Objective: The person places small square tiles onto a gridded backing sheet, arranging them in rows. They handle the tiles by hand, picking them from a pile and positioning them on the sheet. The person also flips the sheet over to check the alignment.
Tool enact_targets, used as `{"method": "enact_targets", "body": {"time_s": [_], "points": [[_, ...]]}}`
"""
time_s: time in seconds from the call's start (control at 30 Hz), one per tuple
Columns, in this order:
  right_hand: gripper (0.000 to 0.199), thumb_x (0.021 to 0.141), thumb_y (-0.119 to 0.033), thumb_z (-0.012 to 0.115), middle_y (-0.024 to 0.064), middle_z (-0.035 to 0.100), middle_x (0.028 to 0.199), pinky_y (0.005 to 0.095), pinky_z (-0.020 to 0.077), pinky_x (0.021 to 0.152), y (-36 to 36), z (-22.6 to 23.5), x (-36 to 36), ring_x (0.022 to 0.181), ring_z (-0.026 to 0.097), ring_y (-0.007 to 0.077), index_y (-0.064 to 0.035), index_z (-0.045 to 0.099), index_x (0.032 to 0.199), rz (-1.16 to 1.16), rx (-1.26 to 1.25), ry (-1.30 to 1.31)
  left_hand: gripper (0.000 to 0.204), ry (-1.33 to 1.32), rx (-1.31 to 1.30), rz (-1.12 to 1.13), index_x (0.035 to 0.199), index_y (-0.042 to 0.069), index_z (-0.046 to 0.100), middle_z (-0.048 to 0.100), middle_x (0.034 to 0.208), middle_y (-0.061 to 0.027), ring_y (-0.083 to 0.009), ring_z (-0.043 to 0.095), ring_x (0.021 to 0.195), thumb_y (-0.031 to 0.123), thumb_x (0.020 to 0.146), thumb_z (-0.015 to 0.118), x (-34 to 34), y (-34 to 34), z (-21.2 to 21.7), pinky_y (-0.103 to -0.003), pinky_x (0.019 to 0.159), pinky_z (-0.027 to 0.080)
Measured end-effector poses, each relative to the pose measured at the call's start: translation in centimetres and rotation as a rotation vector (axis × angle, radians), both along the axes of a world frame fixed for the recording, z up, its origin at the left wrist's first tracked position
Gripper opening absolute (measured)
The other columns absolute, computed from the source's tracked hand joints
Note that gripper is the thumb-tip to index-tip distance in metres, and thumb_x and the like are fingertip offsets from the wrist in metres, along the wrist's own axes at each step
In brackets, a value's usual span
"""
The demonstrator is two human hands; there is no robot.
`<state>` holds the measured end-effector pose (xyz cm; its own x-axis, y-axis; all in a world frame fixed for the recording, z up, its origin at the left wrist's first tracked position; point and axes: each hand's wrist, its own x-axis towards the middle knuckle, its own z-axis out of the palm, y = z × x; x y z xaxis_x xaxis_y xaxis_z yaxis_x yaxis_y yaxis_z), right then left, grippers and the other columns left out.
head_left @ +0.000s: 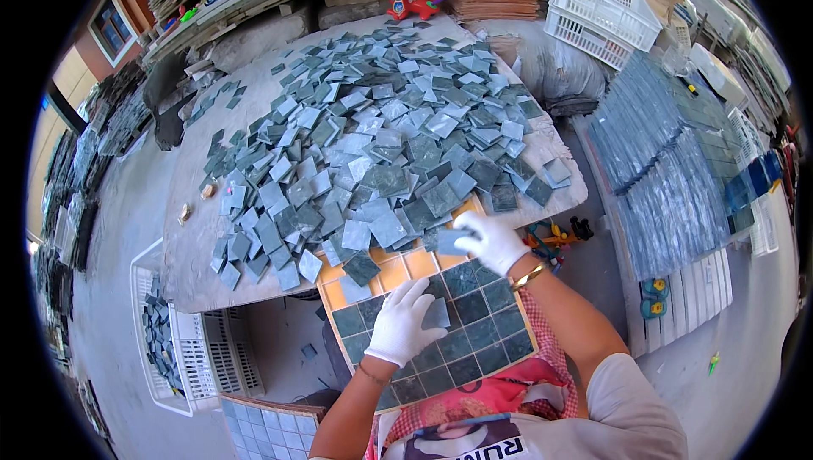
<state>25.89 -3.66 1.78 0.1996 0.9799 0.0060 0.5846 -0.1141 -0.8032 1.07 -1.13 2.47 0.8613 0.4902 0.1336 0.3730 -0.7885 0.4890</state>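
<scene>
— What have your hands got?

— My white-gloved left hand (401, 321) pinches a small grey-green square tile (437, 314) over the orange gridded tray (398, 275), low centre of the frame.

— And the other?

— My gloved right hand (493, 242) grips a pale blue-grey square tile (453, 242) at the tray's upper edge, beside the heap of loose grey-green tiles (373, 138) on the table (190, 265).

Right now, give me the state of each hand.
Left hand: holding a grey-green tile over the grid tray.
Right hand: gripping another tile.
</scene>
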Motion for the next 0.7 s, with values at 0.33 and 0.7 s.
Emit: {"method": "enact_targets", "body": {"time_s": [0.33,0.7], "points": [[0.032,0.080,-0.019,0.067,0.0145,0.063,0.102,0.0357,0.0491,0.080,-2.4,0.1,4.7,0.093,0.062,0.0302,-0.0059,0.063,0.110,0.094,0.043,-0.278,0.056,0.130,0.004,0.168,0.109,0.001,0.058,0.042,0.135,-0.0296,-0.0448,0.039,0.127,0.035,0.069,0.078,1.3,-4.9,-1.3,-0.048,0.106,0.033],[0.022,0.084,-0.019,0.062,0.0086,0.060,0.100,0.0371,0.0506,0.081,-3.0,-0.3,3.7,0.093,0.062,0.0284,-0.0073,0.062,0.103,0.323,0.252,-0.677,0.056,-0.084,-0.054,0.278,0.111,0.004,0.057,0.054,0.129,-0.0186,-0.0364,0.050,0.120,0.030,0.066,0.081,1.1,-4.6,0.1,-0.044,0.102,0.039]]}}
